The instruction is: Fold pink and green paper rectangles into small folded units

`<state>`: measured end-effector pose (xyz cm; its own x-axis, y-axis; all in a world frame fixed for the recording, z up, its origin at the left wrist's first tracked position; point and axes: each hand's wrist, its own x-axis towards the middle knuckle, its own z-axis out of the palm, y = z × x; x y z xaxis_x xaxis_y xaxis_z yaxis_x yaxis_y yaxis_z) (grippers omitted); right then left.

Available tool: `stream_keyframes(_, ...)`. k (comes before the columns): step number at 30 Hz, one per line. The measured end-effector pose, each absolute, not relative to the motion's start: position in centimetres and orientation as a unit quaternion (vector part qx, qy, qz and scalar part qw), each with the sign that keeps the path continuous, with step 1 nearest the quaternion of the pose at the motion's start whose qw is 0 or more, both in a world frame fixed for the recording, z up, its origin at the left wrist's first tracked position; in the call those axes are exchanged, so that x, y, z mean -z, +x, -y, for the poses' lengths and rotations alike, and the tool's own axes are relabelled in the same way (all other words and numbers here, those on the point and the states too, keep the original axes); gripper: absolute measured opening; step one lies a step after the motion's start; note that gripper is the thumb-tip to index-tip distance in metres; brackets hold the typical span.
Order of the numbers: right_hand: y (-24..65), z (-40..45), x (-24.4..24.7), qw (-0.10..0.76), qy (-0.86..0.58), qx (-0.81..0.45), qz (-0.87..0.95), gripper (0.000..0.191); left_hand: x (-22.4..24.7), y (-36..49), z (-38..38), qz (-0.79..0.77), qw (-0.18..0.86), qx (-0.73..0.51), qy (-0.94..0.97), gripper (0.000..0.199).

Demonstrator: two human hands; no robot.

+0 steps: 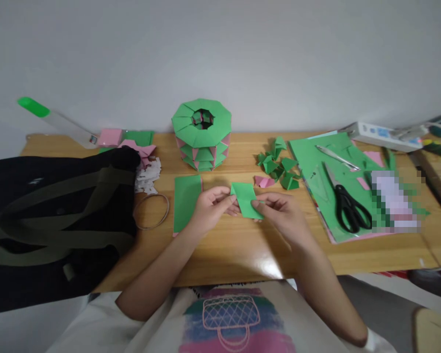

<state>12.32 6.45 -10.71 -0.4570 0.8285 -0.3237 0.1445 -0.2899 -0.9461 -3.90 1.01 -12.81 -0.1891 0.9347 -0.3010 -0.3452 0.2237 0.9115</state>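
Observation:
Between my two hands is a small folded piece of green paper (246,200), held up just above the table. My left hand (215,205) pinches its left edge between thumb and fingers. On the right side, my right hand (277,211) grips the lower corner, thumb on top. A flat stack of green and pink paper (186,201) lies by my left wrist. Beyond the hands stands a round, layered green and pink paper model (202,135) with a hole in its top. Several small folded green pieces (279,164) and a pink one (264,182) lie to the right.
A black bag (59,215) covers the table's left end, near a rubber band (151,212) and white paper scraps (148,175). On green sheets (312,181) at right rest black-handled scissors (347,201) and a pen (337,157). A power strip (384,136) sits behind.

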Motion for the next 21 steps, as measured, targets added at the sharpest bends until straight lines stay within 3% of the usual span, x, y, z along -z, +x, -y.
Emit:
stream_keyframes(6,13.1,-6.7,9.8,0.274,-0.407,-0.697,0.522,0.016,11.5,-4.5,-0.9,-0.489,0.634,-0.530,0.280,0.031)
stream_keyframes(17,13.0,-7.1,7.2,0.319,-0.373,-0.674,0.551,0.010,8.8,-4.9,-0.7,-0.422,0.640,-0.549,0.332,0.018)
stream_keyframes(21,13.0,-7.9,5.1,0.328,-0.347,-0.595,0.646,0.012,5.8,-5.4,-1.5,-0.384,0.663,-0.564,0.306,0.034)
